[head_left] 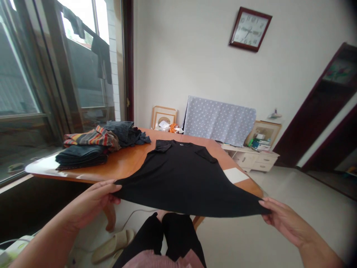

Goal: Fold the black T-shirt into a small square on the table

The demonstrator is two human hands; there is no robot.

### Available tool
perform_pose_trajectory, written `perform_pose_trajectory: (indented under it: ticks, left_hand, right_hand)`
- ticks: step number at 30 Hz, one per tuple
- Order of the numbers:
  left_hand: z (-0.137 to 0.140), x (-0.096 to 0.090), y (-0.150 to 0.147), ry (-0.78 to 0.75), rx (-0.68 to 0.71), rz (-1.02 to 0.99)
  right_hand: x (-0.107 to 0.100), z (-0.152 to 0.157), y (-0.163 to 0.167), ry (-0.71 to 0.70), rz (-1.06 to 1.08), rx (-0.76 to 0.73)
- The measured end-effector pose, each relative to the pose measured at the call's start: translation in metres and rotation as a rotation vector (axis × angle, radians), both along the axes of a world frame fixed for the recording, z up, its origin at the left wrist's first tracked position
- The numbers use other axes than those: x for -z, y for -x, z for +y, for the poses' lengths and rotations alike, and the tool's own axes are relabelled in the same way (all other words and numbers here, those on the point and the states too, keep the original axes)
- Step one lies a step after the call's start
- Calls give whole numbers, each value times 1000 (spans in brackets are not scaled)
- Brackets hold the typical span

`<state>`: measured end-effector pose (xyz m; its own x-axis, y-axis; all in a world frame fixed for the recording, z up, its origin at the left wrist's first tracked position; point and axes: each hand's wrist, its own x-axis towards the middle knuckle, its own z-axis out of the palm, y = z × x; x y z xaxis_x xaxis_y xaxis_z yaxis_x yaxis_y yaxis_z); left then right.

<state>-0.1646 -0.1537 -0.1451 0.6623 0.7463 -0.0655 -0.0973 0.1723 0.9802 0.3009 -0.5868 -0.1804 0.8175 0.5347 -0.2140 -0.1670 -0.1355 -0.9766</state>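
A black T-shirt lies spread on the wooden table, its collar and short sleeves toward the far side. Its hem is drawn out wide over the near edge, toward me. My left hand pinches the left corner of the hem between thumb and fingers. At the opposite corner, my right hand grips the hem the same way. Between the two hands the cloth hangs in a shallow curve above my legs.
Folded dark clothes, a striped garment and a crumpled dark blue garment are piled on the table at the left. A white sheet lies right of the shirt. Slippers are on the floor below.
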Motion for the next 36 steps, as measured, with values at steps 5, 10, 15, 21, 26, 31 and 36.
perform_pose_trajectory:
  ticks: [5,10,15,21,26,31,36]
  left_hand:
    - [11,-5,-22,51,-67,-74]
    - [25,-4,-47,111,-65,-110]
    - [39,-15,-71,192,-141,-169]
    - [62,-42,-108,245,-171,-252]
    - [89,-56,-143,247,-190,-269]
    - [126,-59,-180,267,-208,-260]
    - [160,-62,-217,296,-269,-226]
  right_hand:
    - [-14,25,-7,-141,43,82]
    - [-15,59,-20,-196,82,119]
    - [-14,85,-48,-290,162,132]
    - [-26,128,-89,-336,154,149]
    - [-38,175,-118,-430,205,183]
    - [-49,230,-143,-479,239,231]
    - [-53,282,-172,-461,263,296]
